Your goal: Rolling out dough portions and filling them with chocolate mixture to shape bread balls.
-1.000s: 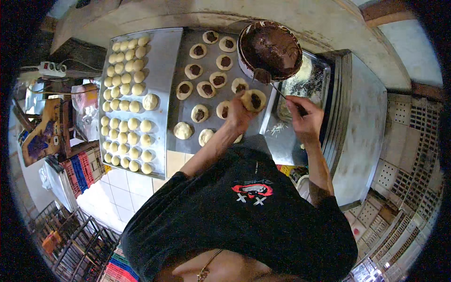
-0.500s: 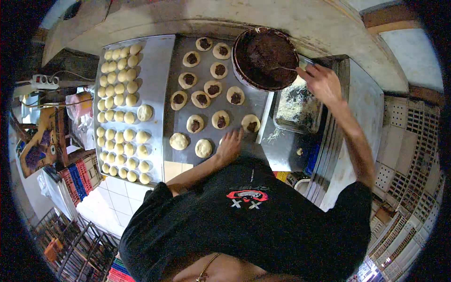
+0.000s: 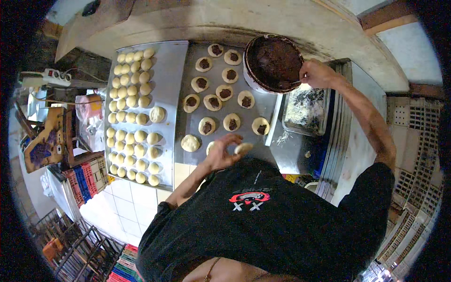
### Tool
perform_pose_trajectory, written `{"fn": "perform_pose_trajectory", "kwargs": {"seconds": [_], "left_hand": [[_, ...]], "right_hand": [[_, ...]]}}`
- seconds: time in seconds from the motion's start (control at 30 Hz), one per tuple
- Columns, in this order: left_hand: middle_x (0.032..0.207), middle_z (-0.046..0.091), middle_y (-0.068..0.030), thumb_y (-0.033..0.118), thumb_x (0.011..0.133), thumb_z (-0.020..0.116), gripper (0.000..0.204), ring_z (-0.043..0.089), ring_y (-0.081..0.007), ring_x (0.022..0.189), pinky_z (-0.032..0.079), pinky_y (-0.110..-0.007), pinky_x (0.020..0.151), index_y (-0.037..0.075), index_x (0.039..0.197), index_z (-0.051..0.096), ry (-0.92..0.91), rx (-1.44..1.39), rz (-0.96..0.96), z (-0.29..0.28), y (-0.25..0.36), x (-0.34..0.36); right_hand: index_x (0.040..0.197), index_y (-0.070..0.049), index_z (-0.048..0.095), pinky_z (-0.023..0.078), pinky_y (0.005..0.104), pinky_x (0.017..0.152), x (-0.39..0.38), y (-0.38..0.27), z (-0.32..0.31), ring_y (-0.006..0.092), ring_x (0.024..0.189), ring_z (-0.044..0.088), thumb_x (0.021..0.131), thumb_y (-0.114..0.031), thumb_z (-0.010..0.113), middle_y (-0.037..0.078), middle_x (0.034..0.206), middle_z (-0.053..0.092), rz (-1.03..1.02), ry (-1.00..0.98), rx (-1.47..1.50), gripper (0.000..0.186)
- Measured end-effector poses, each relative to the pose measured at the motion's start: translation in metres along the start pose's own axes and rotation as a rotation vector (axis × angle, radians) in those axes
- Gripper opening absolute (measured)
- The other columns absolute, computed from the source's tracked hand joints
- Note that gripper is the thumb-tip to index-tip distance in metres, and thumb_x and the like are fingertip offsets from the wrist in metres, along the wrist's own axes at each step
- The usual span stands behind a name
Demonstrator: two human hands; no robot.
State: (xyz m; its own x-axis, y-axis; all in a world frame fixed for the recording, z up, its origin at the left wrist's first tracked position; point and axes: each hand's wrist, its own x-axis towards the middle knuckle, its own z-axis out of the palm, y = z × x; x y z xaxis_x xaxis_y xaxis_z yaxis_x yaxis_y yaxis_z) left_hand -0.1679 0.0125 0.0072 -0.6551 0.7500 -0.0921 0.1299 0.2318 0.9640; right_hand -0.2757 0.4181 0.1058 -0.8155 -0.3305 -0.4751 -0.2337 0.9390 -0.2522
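My right hand [image 3: 317, 74] is closed on a thin metal spoon [image 3: 296, 83] at the right rim of a round tub [image 3: 249, 75] of dark brown filling [image 3: 275, 58]; the spoon's far end is hard to make out. Over the near edge of the dark tray [image 3: 182, 123], my left hand [image 3: 222, 152] has its fingers curved and apart, beside a plain dough round [image 3: 243, 149]. Whether its fingertips touch the dough I cannot tell. Behind it, a dough round with filling [image 3: 260, 126] is one of several topped this way. Another plain round [image 3: 190, 143] lies to the left.
On the left, a metal tray [image 3: 169, 89] bears rows of small dough balls [image 3: 140, 136] and one flatter piece [image 3: 157, 114]. A clear container of pale shreds [image 3: 304, 111] stands right of the tub, with loose shreds [image 3: 283, 137] before it. Stacked trays [image 3: 339, 141] lie farther right.
My left hand has drawn back from the nearest filled round toward the plain one, its fingers spreading. My right hand has moved closer to the tub, bringing the spoon to its right rim.
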Motion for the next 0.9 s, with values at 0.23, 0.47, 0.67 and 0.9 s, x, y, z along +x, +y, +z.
{"fn": "perform_pose_trajectory", "kwargs": {"seconds": [0.23,0.47,0.67,0.9], "left_hand": [[0.134,0.050,-0.0202,0.027,0.095,0.047,0.049,0.051,-0.0293,0.123,0.037,-0.043,0.108,-0.003,0.134,0.043,0.237,-1.572,-0.348,0.000,0.044,0.006],[0.142,0.042,-0.0217,0.034,0.097,0.038,0.055,0.042,-0.0313,0.131,0.030,-0.044,0.113,-0.004,0.137,0.038,0.047,-1.830,-0.114,0.007,0.125,0.040],[0.146,0.036,-0.0204,0.026,0.099,0.034,0.049,0.032,-0.0304,0.138,0.021,-0.044,0.116,-0.004,0.136,0.039,0.092,-2.092,-0.058,0.019,0.138,0.038],[0.145,0.037,-0.0222,0.025,0.099,0.033,0.047,0.034,-0.0333,0.136,0.023,-0.046,0.116,-0.007,0.134,0.040,0.122,-2.194,0.073,-0.003,0.102,0.020]], "right_hand": [[0.087,0.000,0.071,0.051,0.0273,0.074,-0.049,-0.066,0.053,0.0143,0.079,0.065,0.081,-0.002,0.069,0.009,0.084,0.071,0.047,0.502,0.744,0.007],[0.092,-0.005,0.074,0.050,0.0267,0.063,-0.099,-0.203,0.090,0.0184,0.071,0.065,0.072,0.006,0.073,0.010,0.080,0.068,0.028,1.163,0.610,0.023],[0.091,-0.007,0.076,0.049,0.0285,0.058,-0.115,-0.204,0.119,0.0202,0.065,0.059,0.063,0.008,0.074,0.007,0.078,0.062,-0.014,1.451,0.288,0.031],[0.090,-0.009,0.076,0.048,0.0294,0.057,-0.132,-0.206,0.117,0.0214,0.064,0.058,0.063,0.009,0.073,0.006,0.077,0.061,-0.040,1.486,0.179,0.033]]}}
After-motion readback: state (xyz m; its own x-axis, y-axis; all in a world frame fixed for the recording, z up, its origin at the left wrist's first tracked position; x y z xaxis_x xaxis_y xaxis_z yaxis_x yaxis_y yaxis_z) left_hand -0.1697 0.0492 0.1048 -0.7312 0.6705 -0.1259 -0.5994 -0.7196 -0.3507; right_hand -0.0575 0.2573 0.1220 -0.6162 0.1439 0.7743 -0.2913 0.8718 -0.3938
